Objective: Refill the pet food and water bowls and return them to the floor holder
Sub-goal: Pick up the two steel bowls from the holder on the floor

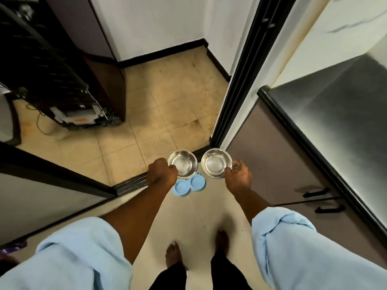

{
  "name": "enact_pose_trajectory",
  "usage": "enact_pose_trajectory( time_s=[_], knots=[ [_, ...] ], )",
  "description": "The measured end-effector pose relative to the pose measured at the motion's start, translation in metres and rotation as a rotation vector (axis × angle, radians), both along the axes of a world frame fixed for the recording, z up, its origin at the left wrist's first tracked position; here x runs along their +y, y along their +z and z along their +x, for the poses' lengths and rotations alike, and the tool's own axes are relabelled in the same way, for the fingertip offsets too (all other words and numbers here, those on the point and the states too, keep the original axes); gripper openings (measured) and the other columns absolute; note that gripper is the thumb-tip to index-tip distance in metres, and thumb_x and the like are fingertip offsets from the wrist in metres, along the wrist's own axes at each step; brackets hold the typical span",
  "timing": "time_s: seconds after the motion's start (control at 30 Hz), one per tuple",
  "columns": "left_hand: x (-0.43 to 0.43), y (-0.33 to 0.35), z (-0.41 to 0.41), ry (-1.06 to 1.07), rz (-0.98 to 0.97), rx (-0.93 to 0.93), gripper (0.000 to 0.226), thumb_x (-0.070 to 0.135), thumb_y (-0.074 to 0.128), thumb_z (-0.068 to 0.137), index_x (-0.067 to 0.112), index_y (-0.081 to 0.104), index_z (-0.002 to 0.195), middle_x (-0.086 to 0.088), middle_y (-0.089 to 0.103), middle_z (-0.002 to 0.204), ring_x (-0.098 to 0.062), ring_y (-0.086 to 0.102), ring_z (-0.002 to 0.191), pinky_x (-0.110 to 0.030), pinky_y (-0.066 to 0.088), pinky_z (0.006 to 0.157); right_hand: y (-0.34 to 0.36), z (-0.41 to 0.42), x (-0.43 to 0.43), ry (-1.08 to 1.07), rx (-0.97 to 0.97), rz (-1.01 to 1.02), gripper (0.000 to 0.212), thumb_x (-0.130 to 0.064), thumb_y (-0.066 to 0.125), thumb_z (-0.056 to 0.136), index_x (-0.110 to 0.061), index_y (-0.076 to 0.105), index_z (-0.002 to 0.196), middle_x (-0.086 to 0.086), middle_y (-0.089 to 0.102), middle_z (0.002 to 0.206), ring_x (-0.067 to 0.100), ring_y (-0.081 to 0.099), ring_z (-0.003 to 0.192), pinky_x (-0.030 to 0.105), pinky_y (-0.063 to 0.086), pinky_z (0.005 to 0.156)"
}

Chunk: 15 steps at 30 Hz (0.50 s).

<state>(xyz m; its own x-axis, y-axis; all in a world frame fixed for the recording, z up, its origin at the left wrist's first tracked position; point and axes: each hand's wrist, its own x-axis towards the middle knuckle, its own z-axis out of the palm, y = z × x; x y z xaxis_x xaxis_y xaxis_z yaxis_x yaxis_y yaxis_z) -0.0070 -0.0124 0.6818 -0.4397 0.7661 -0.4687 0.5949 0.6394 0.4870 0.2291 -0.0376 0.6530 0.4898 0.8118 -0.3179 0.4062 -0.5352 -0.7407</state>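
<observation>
Two shiny steel bowls hang side by side above the floor. My left hand (162, 171) grips the rim of the left bowl (183, 164). My right hand (238, 173) pinches the rim of the right bowl (216, 163). Both bowls look empty inside. Below them on the pale floor lies the light blue holder (188, 185) with two round wells; its far edge is hidden behind the left bowl.
A dark sliding-door track (134, 182) crosses the floor just beyond the holder. A steel counter (335, 114) with brown cabinet doors (278, 170) runs along the right. A black appliance with loose cables (69, 101) stands at the left. My bare feet (173, 256) are on the near tiles.
</observation>
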Motion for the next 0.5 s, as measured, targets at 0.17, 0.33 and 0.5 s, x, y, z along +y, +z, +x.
enact_pose_trajectory(
  time_s=[0.17, 0.33, 0.5],
  knots=[
    [0.005, 0.051, 0.015, -0.087, 0.088, -0.016, 0.019, 0.026, 0.065, 0.083, 0.015, 0.058, 0.07, -0.007, 0.066, 0.08, -0.033, 0.063, 0.076, -0.03, 0.045, 0.063, 0.05, 0.01, -0.015, -0.041, -0.045, 0.061, 0.01, -0.02, 0.067, 0.095, -0.019, 0.057, 0.093, -0.005, 0.059, 0.087, 0.019, 0.053, 0.083, 0.023, 0.035, 0.076],
    [0.018, 0.084, 0.037, -0.173, 0.157, -0.015, 0.019, 0.025, 0.065, 0.083, 0.011, 0.061, 0.071, -0.007, 0.064, 0.073, -0.032, 0.062, 0.07, -0.029, 0.042, 0.058, 0.087, 0.029, -0.022, -0.138, -0.036, 0.116, 0.013, -0.02, 0.064, 0.093, -0.021, 0.056, 0.083, -0.006, 0.061, 0.078, 0.016, 0.055, 0.071, 0.027, 0.035, 0.063],
    [0.045, 0.111, 0.078, -0.286, 0.225, -0.02, 0.019, 0.026, 0.064, 0.085, 0.014, 0.061, 0.07, -0.008, 0.067, 0.077, -0.034, 0.065, 0.073, -0.029, 0.046, 0.061, 0.112, 0.069, -0.024, -0.223, -0.035, 0.134, 0.01, -0.017, 0.063, 0.093, -0.016, 0.059, 0.083, 0.0, 0.065, 0.078, 0.019, 0.058, 0.071, 0.029, 0.039, 0.062]
  ],
)
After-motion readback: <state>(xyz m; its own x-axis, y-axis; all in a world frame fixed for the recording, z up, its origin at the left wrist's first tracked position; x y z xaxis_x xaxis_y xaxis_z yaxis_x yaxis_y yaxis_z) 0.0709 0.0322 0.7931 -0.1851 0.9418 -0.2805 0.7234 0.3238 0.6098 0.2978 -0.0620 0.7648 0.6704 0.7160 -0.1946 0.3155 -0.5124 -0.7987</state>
